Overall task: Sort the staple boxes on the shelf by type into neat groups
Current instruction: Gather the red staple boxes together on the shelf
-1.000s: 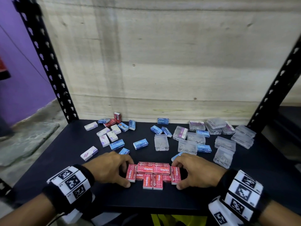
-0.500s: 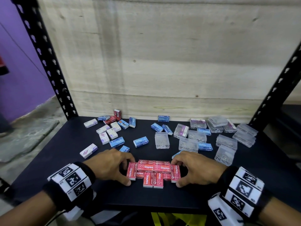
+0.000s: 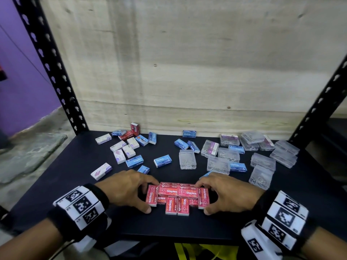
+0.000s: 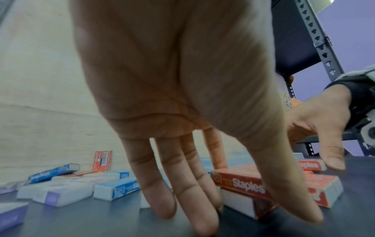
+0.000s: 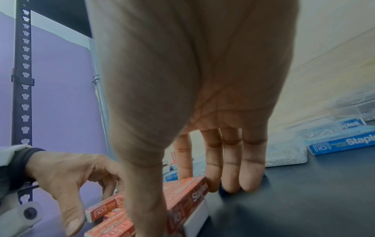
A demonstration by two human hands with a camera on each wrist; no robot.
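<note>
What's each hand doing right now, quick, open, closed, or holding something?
Left hand: open, fingers and thumb against the left side of the red staple boxes.
Right hand: open, bracketing the group's right side.

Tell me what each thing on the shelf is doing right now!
Red cardboard staple boxes: bunched at the front, some stacked, squeezed between both hands.
Left hand: fingers straight, pressing the bunch's left side.
Right hand: fingers straight, pressing the right side.
Blue cardboard staple boxes: scattered, unsorted.
White-and-purple cardboard boxes: scattered at left.
Clear plastic boxes: closed, loosely piled at right.
</note>
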